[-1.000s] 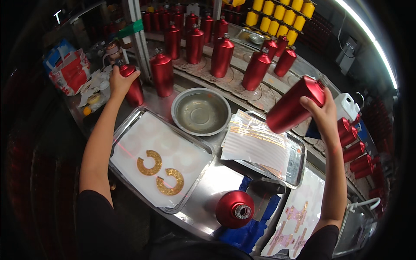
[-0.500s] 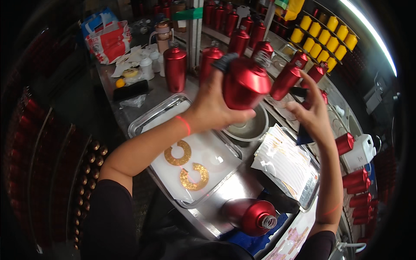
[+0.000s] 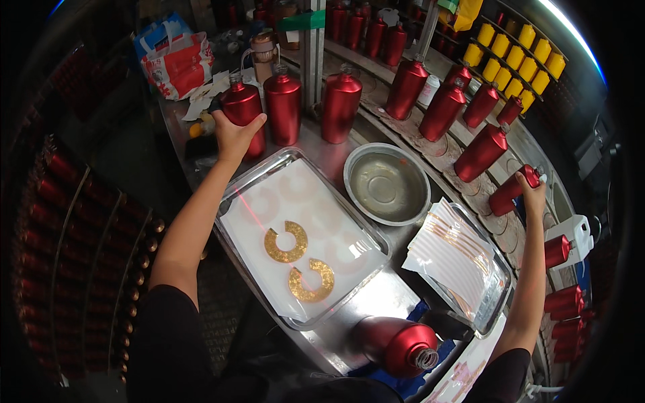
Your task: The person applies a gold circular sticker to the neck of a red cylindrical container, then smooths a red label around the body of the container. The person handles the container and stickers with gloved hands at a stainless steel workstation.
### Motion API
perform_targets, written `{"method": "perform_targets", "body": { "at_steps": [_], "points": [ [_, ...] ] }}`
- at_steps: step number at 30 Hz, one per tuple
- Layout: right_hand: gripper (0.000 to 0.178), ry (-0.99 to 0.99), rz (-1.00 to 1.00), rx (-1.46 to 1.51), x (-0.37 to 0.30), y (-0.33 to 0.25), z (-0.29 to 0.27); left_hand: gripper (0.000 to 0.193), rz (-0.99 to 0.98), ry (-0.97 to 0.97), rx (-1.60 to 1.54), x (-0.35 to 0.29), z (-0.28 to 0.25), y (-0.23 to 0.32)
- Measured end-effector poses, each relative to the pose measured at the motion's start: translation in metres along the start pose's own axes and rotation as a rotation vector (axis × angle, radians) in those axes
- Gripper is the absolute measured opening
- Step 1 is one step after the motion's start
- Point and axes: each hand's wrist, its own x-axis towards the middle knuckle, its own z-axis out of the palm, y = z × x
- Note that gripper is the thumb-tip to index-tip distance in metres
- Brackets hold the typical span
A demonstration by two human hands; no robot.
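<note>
1. The left hand (image 3: 235, 138) is wrapped around the left red bottle (image 3: 243, 101), thumb on one side; the bottle stands near-upright. Whether its base bears on the desk (image 3: 383, 289) cannot be told.
2. The right hand (image 3: 534, 191), stretched far out to the other side, grasps the right red bottle (image 3: 505, 200) near its shoulder, over the conveyor (image 3: 437, 153); contact below is unclear.
3. The step in hand looks like handling two bottles at once, one at each end of the reach. A next move from here would call for steady bases before either grip loosens.
4. Just right of the left hand stand two more bottles, the nearer one (image 3: 283, 111) and the farther one (image 3: 340, 107), leaving little sideways room; a metal post (image 3: 311, 67) rises behind them.
5. Directly below the left hand begins the raised rim of a tray (image 3: 384, 254), bearing gold C-shaped pieces (image 3: 286, 242).
6. Between the hands sits a metal bowl (image 3: 354, 191) of liquid, then striped sheets (image 3: 450, 258), nearer the right hand.
7. Beyond the right hand, a white jug (image 3: 571, 232) and another bottle (image 3: 556, 250) crowd that side; the air above the bowl offers the freest crossing.
</note>
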Motion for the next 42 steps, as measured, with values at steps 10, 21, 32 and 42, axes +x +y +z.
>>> {"method": "perform_targets", "body": {
  "at_steps": [10,21,32,42],
  "points": [
    [0.093,0.029,0.085,-0.177,0.019,0.056,-0.031,0.092,0.023,0.08,0.035,0.005,0.026,-0.028],
    [0.067,0.007,-0.444,0.2,-0.113,-0.06,-0.144,0.062,0.369,-0.43,-0.601,-0.054,-0.013,0.15],
    [0.11,-0.47,-0.82,0.652,-0.269,-0.275,-0.14,0.103,0.566,-0.37,-0.472,-0.089,-0.022,0.216],
    [0.048,-0.334,-0.073,0.638,-0.284,-0.069,-0.16,0.095,-0.044,0.046,0.11,-0.031,-0.093,0.006]
  ]
}}
